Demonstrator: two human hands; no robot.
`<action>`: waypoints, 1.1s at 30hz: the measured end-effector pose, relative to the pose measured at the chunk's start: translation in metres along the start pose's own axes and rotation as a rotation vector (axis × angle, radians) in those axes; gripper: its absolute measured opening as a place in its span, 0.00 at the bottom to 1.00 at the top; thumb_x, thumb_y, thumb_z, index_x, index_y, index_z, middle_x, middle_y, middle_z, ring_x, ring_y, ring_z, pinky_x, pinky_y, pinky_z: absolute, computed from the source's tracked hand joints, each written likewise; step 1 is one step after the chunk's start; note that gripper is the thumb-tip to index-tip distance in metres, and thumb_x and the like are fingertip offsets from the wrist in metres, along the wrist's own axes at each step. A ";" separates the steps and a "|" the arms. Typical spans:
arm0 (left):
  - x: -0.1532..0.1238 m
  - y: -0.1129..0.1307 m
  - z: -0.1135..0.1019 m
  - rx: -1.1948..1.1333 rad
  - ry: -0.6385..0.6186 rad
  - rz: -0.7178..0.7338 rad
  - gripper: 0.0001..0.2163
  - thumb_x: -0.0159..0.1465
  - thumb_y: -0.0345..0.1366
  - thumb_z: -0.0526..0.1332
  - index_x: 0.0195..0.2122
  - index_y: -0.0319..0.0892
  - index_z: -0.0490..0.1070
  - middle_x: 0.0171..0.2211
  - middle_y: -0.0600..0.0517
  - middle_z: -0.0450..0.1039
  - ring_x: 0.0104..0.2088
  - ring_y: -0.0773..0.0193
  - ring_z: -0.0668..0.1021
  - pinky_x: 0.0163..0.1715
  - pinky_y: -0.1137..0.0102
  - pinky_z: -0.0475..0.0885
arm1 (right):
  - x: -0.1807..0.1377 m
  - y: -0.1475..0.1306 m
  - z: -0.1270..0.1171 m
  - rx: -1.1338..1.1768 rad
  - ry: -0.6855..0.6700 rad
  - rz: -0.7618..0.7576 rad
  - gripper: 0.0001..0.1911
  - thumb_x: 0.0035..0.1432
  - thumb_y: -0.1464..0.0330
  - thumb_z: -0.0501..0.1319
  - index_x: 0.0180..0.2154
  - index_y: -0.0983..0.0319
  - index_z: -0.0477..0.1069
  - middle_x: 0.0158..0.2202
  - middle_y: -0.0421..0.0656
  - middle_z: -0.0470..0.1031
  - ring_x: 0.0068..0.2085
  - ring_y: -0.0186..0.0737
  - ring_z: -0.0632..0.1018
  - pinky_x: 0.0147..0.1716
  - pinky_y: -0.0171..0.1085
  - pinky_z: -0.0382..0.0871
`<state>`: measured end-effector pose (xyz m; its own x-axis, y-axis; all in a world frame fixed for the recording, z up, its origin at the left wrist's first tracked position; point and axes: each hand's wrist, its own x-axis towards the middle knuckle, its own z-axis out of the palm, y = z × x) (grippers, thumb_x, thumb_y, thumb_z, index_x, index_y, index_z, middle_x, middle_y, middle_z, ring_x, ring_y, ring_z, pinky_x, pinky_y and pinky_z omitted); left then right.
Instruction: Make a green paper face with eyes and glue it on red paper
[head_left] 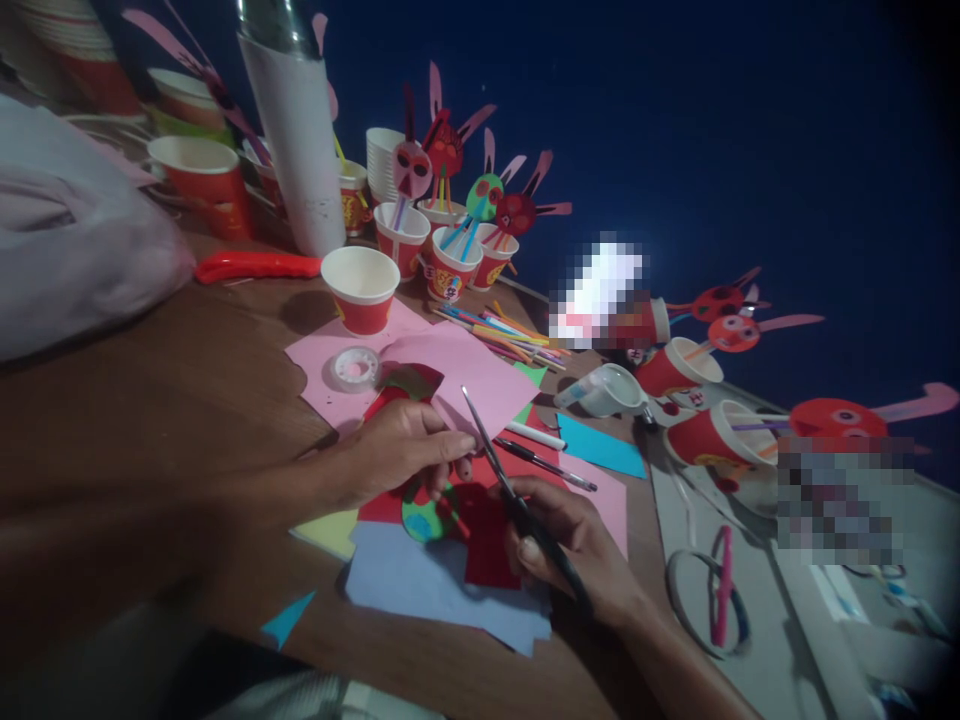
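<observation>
My left hand [401,445] is closed, pinching the near edge of a pink paper sheet [487,378] between thumb and fingers. Black-handled scissors [498,470] are in my right hand [581,540]; their blades point up and away, close beside the paper and the left fingertips. Whether the blades touch the paper I cannot tell. Beneath both hands lie red paper [491,555], a green paper disc [429,512] with a blue patch, and light blue paper [442,585]. Just beyond the left hand a roll of clear tape [355,369] rests on more pink paper.
A red paper cup [361,300] stands behind the tape. Drinking straws [510,335], a black pen [547,465] and a blue paper piece [600,447] lie to the right. Farther back are a white bottle [300,150] and several cups with rabbit-eared paper faces [412,170].
</observation>
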<state>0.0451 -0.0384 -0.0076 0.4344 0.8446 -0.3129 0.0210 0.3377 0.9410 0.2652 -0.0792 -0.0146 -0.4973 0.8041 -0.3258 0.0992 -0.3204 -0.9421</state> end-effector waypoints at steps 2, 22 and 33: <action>0.000 -0.001 0.000 -0.003 0.001 0.007 0.15 0.56 0.44 0.60 0.23 0.36 0.73 0.18 0.48 0.73 0.16 0.70 0.70 0.15 0.75 0.61 | 0.000 0.000 0.000 -0.007 -0.007 -0.001 0.24 0.47 0.58 0.67 0.44 0.63 0.68 0.22 0.35 0.64 0.21 0.27 0.63 0.20 0.29 0.58; 0.002 -0.003 -0.003 -0.046 -0.041 -0.017 0.13 0.55 0.43 0.62 0.25 0.36 0.74 0.21 0.48 0.74 0.15 0.71 0.70 0.14 0.76 0.61 | -0.001 0.000 -0.004 -0.046 0.015 0.046 0.27 0.43 0.58 0.69 0.44 0.64 0.71 0.20 0.35 0.63 0.20 0.27 0.62 0.19 0.29 0.57; 0.000 0.004 -0.002 -0.125 -0.057 -0.026 0.09 0.55 0.38 0.62 0.27 0.36 0.74 0.21 0.51 0.74 0.14 0.72 0.69 0.13 0.76 0.60 | -0.003 -0.001 -0.005 -0.070 0.018 0.071 0.28 0.45 0.55 0.67 0.43 0.66 0.70 0.18 0.33 0.60 0.17 0.25 0.60 0.16 0.29 0.54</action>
<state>0.0437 -0.0364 -0.0043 0.4855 0.8114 -0.3254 -0.0784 0.4112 0.9082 0.2710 -0.0787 -0.0130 -0.4712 0.7896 -0.3932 0.1940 -0.3420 -0.9194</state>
